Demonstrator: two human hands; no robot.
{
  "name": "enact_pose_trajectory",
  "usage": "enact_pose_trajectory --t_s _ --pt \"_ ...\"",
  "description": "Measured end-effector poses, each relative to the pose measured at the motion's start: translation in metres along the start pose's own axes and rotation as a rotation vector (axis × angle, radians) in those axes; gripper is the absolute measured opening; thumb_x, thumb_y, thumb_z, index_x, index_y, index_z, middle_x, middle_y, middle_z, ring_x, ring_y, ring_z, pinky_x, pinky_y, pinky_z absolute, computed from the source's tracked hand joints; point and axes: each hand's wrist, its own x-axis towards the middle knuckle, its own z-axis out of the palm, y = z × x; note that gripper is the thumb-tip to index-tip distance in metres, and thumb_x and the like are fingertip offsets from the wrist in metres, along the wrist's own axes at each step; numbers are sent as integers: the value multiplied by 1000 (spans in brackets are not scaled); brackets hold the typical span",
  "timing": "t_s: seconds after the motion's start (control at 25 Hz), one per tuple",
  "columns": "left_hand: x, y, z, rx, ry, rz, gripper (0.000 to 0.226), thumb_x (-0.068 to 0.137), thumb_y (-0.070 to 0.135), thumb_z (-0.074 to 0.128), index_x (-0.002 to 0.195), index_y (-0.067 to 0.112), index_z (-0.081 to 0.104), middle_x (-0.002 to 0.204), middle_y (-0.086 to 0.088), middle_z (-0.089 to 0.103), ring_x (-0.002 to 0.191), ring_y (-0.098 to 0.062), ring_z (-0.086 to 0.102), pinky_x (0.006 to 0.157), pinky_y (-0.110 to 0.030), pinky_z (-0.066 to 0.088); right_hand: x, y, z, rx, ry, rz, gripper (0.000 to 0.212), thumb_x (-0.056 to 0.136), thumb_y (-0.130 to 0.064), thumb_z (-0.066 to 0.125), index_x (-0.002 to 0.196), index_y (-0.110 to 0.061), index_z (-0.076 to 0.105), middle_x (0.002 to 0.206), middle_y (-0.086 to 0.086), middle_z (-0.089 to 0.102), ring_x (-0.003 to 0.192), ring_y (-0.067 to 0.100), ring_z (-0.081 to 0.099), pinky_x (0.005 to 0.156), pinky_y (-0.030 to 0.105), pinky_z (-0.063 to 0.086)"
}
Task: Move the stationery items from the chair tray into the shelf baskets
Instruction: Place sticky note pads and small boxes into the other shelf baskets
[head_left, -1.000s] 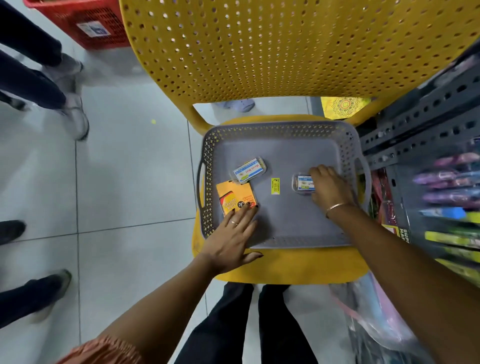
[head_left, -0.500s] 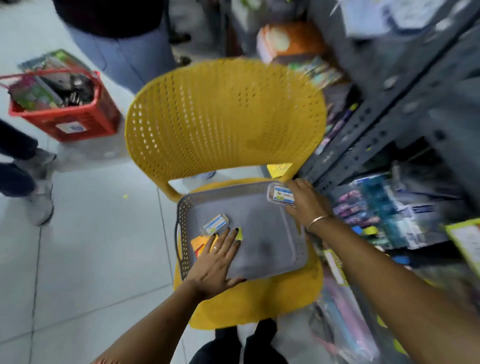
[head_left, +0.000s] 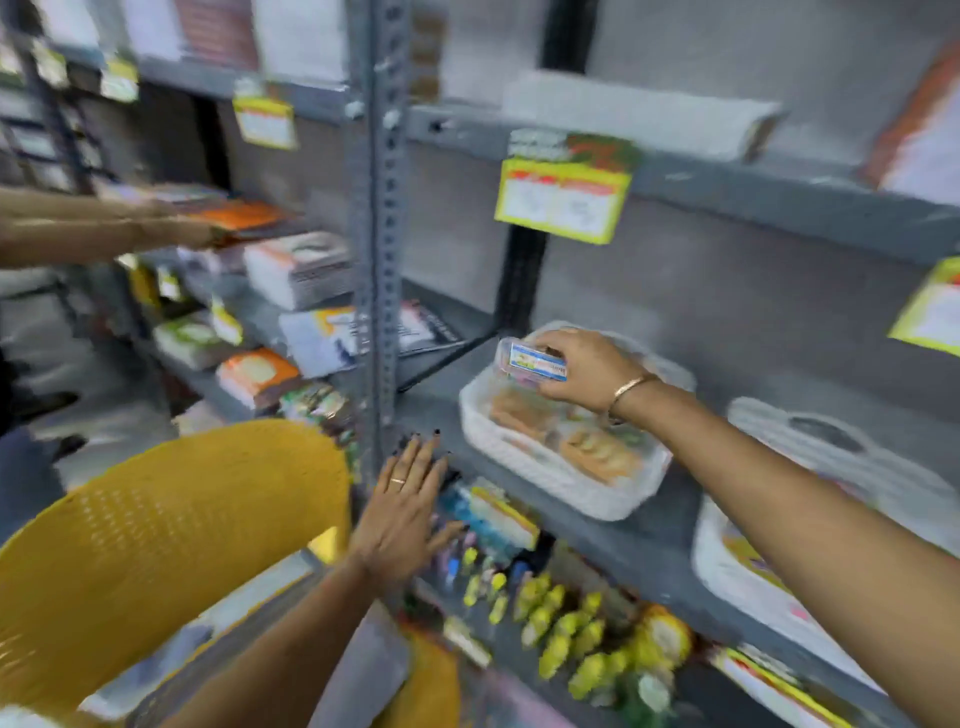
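My right hand (head_left: 587, 366) holds a small clear box with a blue and white label (head_left: 530, 364) just above a white shelf basket (head_left: 597, 499) that contains orange and brown packs. My left hand (head_left: 402, 506) is open with fingers spread, hovering near the front edge of the grey shelf (head_left: 649, 551), beside the yellow chair back (head_left: 171, 525). The grey tray (head_left: 363, 670) shows only as a blurred corner at the bottom, its contents hidden.
More white baskets (head_left: 841, 457) stand to the right on the same shelf. Yellow-capped items (head_left: 566, 618) fill the shelf below. A grey metal upright (head_left: 379, 249) divides the shelving. Another person's arm (head_left: 93, 228) reaches at stacked books at left.
The view swung up from the chair tray to the shelves. My right hand lifted the small labelled box from the tray to above the white basket. My left hand left the tray and rose.
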Motion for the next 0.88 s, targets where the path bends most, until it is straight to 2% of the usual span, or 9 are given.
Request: enact_pose_trajectory --t_s 0.12,0.24,0.36,0.52,0.6,0.64,0.72,0.8,0.88 --pt "54 89 -18 -66 93 173 81 84 67 32 137 5 33 147 -19 33 137 -31 19 107 -45 18 -67 68 -61 -117 16 155 39 77 -27 69 110 -8 59 113 19 63 102 35 59 83 35 46" --pt "85 194 -33 -114 140 324 77 88 66 27 134 5 38 146 -20 34 136 -31 21 109 -44 12 -151 128 -105 -189 -38 302 39 75 -24 68 109 -6 58 113 18 64 100 33 59 80 34 46" --pt "94 305 -31 -124 118 478 78 85 66 31 135 7 41 147 -19 34 135 -32 25 107 -45 16 -239 184 -134 -196 -71 451 36 76 -21 68 106 -4 58 112 20 62 93 30 57 73 29 41" --pt "78 436 -6 -65 -59 593 84 77 70 28 124 7 58 139 -18 46 129 -33 40 106 -51 19 -350 247 -152 -217 -110 622 49 80 -23 65 124 -6 52 131 16 56 117 32 53 93 31 42" --pt "61 480 6 -6 -104 664 87 79 71 25 131 6 51 148 -16 33 138 -31 25 113 -48 6 -392 271 -154 -211 -140 686 50 79 -24 66 124 -8 52 130 16 57 118 32 54 96 32 44" --pt "54 497 13 27 -77 715 87 82 70 26 138 5 41 153 -15 22 141 -29 13 113 -45 -1 -410 281 -154 -210 -158 708 49 78 -24 66 123 -9 53 129 16 58 118 32 54 96 32 45" --pt "43 525 29 19 -148 760 86 88 66 34 146 4 21 156 -13 6 143 -26 -1 113 -40 -5 -447 299 -153 -180 -182 775 51 79 -22 65 126 -10 52 131 15 57 118 31 54 97 32 45" --pt "37 536 43 29 -242 743 86 89 63 36 148 4 13 157 -13 5 143 -25 1 115 -38 2 -475 309 -145 -143 -203 817 50 79 -20 65 126 -8 52 131 15 57 113 28 55 93 31 45" --pt "34 538 55 -24 -278 696 86 86 65 30 145 3 24 153 -16 21 140 -27 18 112 -40 20 -498 316 -130 -115 -250 824 45 77 -19 67 119 -8 54 126 15 59 98 22 55 78 26 43"
